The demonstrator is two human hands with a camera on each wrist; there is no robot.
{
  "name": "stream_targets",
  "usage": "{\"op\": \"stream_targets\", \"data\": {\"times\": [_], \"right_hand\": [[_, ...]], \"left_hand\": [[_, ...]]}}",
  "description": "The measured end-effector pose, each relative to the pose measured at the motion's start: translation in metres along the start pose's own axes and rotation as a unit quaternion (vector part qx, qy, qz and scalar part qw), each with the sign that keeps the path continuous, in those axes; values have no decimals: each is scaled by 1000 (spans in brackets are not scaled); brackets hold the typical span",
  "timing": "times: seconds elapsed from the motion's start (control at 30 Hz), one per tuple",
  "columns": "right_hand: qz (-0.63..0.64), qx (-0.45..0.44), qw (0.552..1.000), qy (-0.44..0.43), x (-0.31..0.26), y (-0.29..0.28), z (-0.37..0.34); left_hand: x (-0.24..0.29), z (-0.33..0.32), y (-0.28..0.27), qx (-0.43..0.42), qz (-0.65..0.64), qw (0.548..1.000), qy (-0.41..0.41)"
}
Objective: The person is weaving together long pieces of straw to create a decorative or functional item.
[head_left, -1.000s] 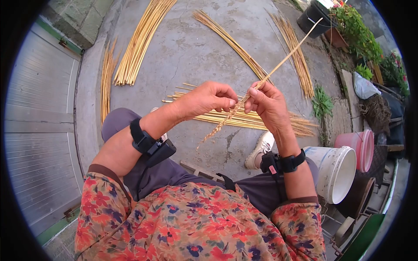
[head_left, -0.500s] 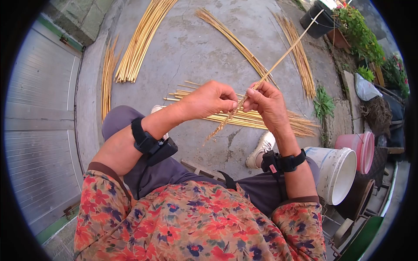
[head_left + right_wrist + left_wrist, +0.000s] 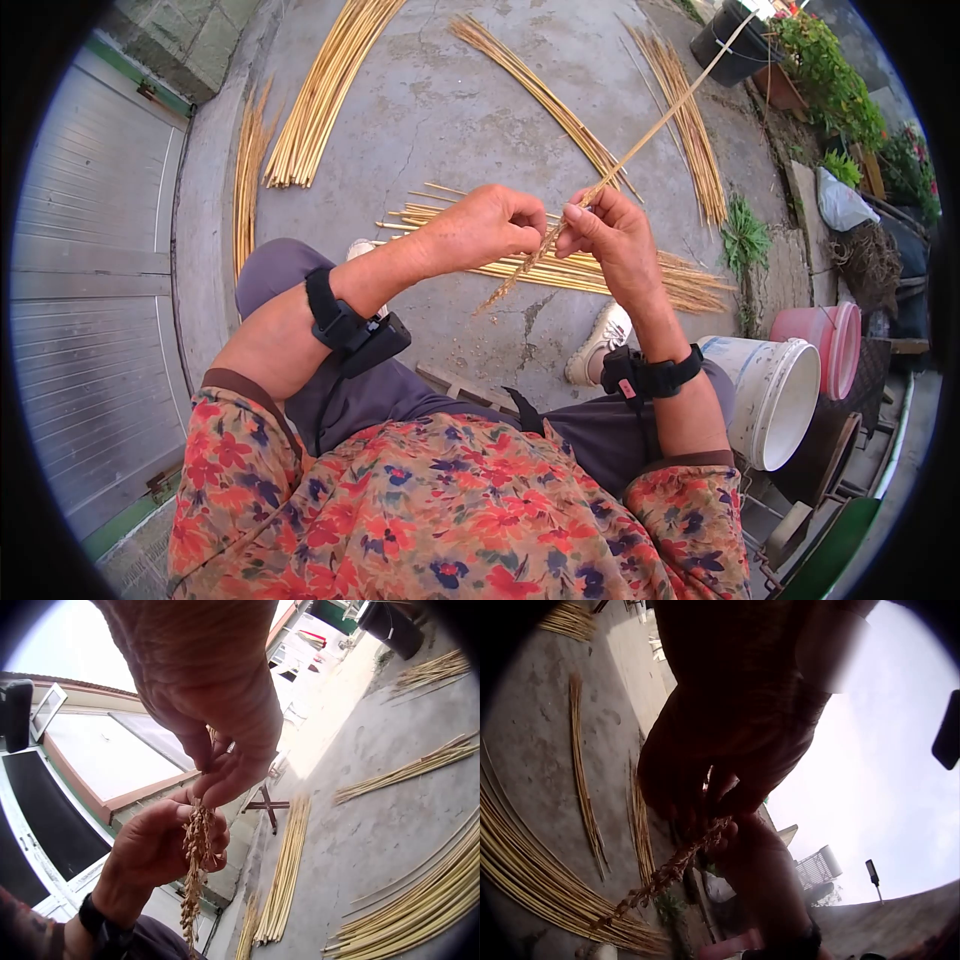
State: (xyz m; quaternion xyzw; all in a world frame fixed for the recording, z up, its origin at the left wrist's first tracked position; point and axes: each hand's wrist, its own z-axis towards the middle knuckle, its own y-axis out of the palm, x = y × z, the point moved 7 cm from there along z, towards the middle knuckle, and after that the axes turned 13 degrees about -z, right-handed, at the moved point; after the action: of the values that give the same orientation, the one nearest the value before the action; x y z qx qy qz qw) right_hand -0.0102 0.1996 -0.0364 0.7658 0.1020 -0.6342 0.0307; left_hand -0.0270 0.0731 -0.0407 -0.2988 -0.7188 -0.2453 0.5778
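Note:
A long dry stalk [image 3: 655, 128] slants from the hands to the upper right, with its seed head [image 3: 512, 276] hanging at the lower left. My right hand [image 3: 615, 245] pinches the stalk between thumb and fingers just above the seed head. Close beside it, my left hand [image 3: 480, 232] has its thumb and fingertips on the upper seed head. In the right wrist view, the left hand [image 3: 154, 847] pinches the seed head [image 3: 193, 862] below the right hand [image 3: 217, 697]. The left wrist view shows the seed head [image 3: 664, 877] under the dark left hand [image 3: 727, 735].
Stalk bundles lie on the concrete: a thick one [image 3: 330, 90], a thin one [image 3: 535, 90], another at the right [image 3: 685, 120] and one beneath the hands [image 3: 570, 275]. White [image 3: 770, 400] and pink [image 3: 825, 345] buckets lie at the right, with a black bucket [image 3: 735, 45] farther back.
The stalk has shifted toward the upper right, and its seed head tip has risen. The left fingers have curled in a little; the right hand has stayed nearly in place, still pinching the stalk.

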Motion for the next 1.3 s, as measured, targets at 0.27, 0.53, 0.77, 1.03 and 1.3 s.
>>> {"op": "stream_targets", "data": {"times": [0.27,0.53,0.77,1.03,1.3], "right_hand": [[-34,46,997,-61,-10,1,-5],[-21,49,997,-55,-6,1,-3],[102,143,981,-80,-7,-24,1],[92,83,992,-17,-4,-26,1],[86,66,994,22,7,-11,6]], "left_hand": [[-1,-3,-10,57,-104,992,-46],[5,-7,-12,60,-48,997,-6],[0,-7,-22,86,-45,995,13],[-8,-16,-29,9,61,998,-29],[10,-14,-8,12,-46,999,20]]}}
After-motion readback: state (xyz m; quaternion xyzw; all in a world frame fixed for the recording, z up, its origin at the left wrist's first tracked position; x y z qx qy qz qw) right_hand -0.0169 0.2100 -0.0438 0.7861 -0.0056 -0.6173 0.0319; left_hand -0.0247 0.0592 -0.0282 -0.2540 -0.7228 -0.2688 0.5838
